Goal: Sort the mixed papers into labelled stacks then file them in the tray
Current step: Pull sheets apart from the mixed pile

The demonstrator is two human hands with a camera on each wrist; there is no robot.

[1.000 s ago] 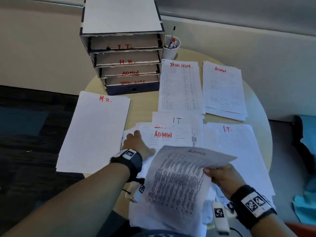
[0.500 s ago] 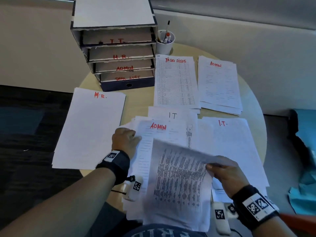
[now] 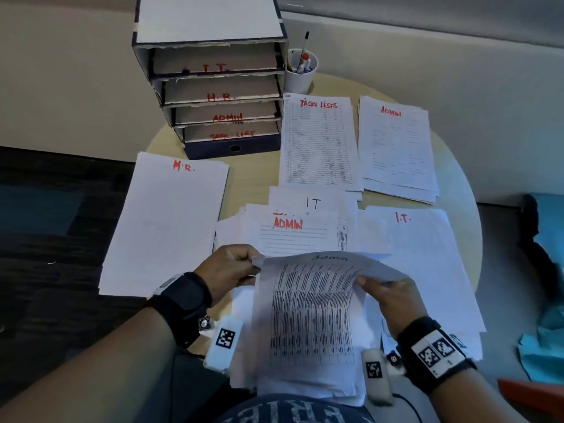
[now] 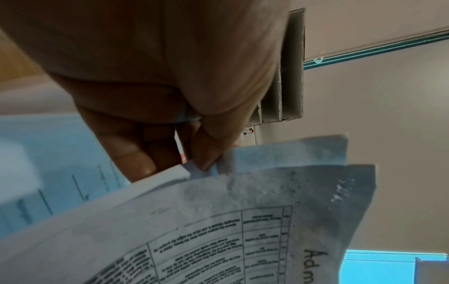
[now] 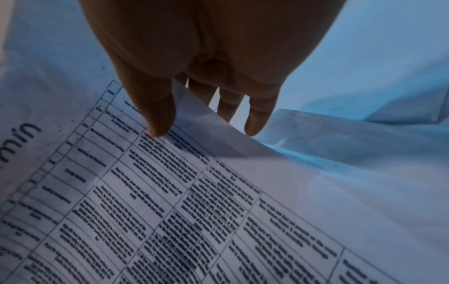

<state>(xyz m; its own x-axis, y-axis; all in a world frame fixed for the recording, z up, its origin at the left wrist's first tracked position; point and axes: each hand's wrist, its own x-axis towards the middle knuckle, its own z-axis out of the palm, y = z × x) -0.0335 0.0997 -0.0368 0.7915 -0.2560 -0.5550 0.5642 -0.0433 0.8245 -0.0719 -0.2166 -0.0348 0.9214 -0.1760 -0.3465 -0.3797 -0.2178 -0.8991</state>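
A printed table sheet headed "Admin" (image 3: 311, 315) is lifted and curved above the mixed pile (image 3: 290, 236) at the table's near edge. My left hand (image 3: 254, 265) pinches its top left corner, thumb and finger closed on the paper (image 4: 206, 165). My right hand (image 3: 367, 283) grips its right edge, thumb (image 5: 157, 123) on the print and the fingers underneath. Sorted stacks lie around: H.R. (image 3: 164, 227) left, Task Lists (image 3: 320, 141) and Admin (image 3: 396, 148) at the back, I.T. (image 3: 421, 264) right. The labelled tray (image 3: 213, 19) stands back left.
A white cup with pens (image 3: 300, 76) stands right of the tray. The round table's edge (image 3: 470, 209) curves close past the I.T. stack. Dark floor lies left, and blue cloth (image 3: 546, 239) lies beyond the table on the right.
My left hand left the mixed pile and took the sheet's top left corner. The sheet now stands between both hands, with its "Admin" heading showing.
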